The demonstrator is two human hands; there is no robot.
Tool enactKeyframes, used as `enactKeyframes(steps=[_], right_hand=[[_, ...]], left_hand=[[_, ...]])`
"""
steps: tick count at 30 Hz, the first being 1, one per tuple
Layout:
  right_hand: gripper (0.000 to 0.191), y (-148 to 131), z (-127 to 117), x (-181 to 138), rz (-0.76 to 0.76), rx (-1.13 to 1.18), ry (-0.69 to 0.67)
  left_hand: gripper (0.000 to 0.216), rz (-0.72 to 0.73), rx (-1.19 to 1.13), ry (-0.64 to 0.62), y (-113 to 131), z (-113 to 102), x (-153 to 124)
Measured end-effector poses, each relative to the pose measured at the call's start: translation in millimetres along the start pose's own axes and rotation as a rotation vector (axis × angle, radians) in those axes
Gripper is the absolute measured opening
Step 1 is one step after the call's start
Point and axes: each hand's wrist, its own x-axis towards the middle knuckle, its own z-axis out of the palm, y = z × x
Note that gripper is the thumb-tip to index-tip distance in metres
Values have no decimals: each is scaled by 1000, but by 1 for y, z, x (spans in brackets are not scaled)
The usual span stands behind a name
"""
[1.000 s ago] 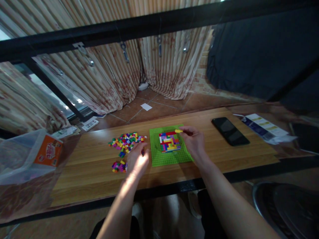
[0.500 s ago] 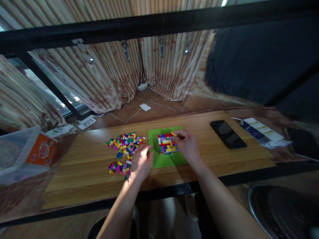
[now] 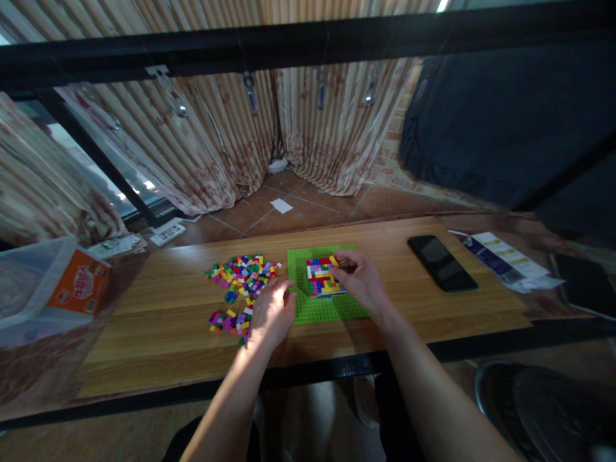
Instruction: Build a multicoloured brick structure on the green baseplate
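A green baseplate (image 3: 312, 309) lies on the wooden table (image 3: 158, 340) and carries a square patch of many-coloured bricks (image 3: 321, 278). My right hand (image 3: 362, 282) rests at the patch's right edge, thumb and forefinger pinched on a small yellow brick (image 3: 333, 261) at its top right corner. My left hand (image 3: 272, 312) lies on the table against the plate's left edge, fingers curled loosely, nothing visible in it. A heap of loose coloured bricks (image 3: 240, 273) sits left of the plate, with a smaller cluster (image 3: 226, 319) just beside my left hand.
A black phone (image 3: 441, 262) lies right of the plate, with printed leaflets (image 3: 505, 260) and a dark tablet (image 3: 584, 282) further right. A clear plastic box with an orange label (image 3: 52, 289) stands at the far left. A black bar crosses overhead. A round stool (image 3: 539, 410) stands lower right.
My right hand has carried the yellow brick from above the plate's far edge down onto the patch's top right corner. My left hand shifted right to the plate's edge.
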Motion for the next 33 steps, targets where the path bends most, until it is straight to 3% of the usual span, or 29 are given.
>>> enactKeyframes(steps=[5, 14, 21, 33], right_hand=[[45, 14, -11, 7, -32, 1, -73], [40, 32, -11, 15, -107, 27, -273], [35, 29, -15, 16, -140, 43, -245], [35, 34, -21, 17, -60, 117, -260]], left_hand=[[22, 6, 4, 19, 0, 0, 0], [23, -21, 14, -30, 0, -7, 0], [22, -68, 25, -19, 5, -11, 0], [23, -55, 66, -47, 3, -11, -1]])
